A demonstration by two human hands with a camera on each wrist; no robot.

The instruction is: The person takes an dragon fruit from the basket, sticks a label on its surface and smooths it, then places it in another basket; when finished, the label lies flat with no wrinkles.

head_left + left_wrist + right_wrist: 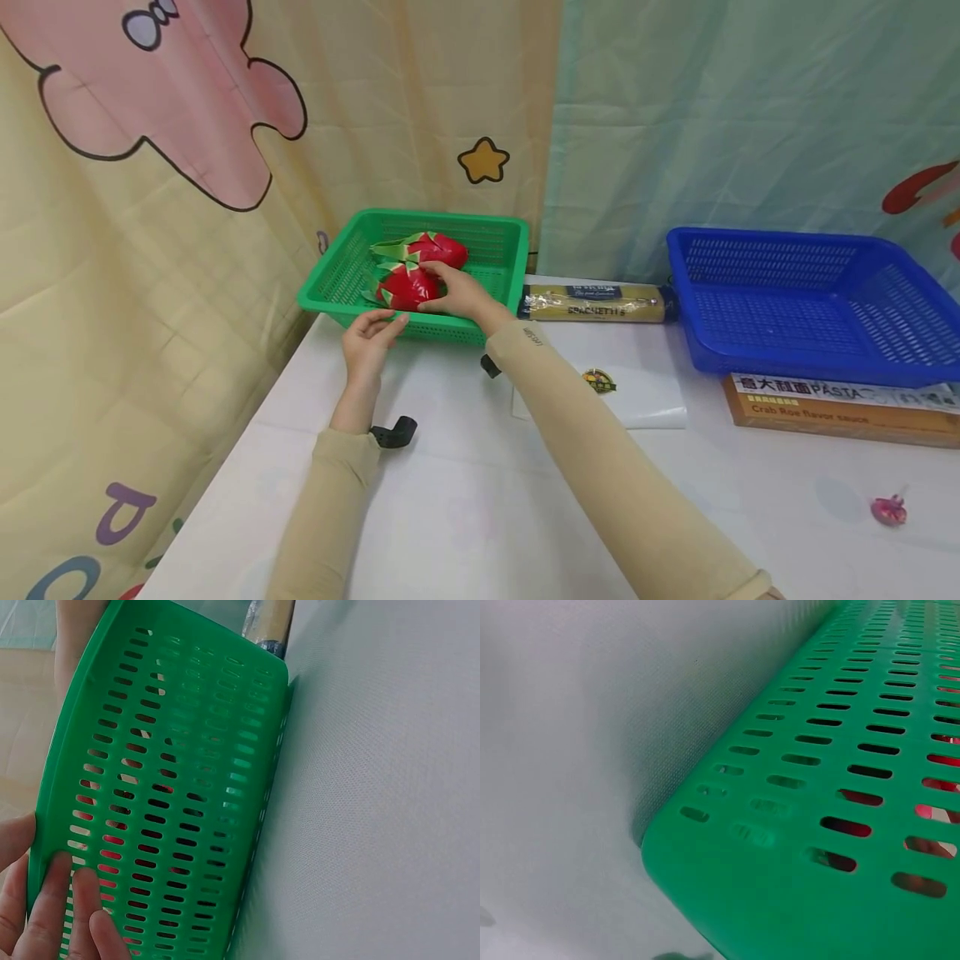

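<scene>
Two red dragon fruits with green leafy tips lie in the green basket (420, 327): a rear dragon fruit (444, 248) and a front dragon fruit (405, 289). My right hand (459, 293) reaches over the basket's front rim and holds the front fruit, thumb on its near side and fingers over its top. At the front rim, my left hand (367, 342) has its fingers loosely bent, fingertips right at the edge. In the left wrist view those fingers (52, 900) lie along the slotted outer wall. The right wrist view shows only the basket's outside, with red behind the slots.
A spaghetti pack (597, 303) lies between the green basket and a blue basket (765, 325). Below it is a white packet (637, 392) with a logo. A pasta box (840, 410) lies before the blue basket, and a small pink wrapped item (889, 509) nearer.
</scene>
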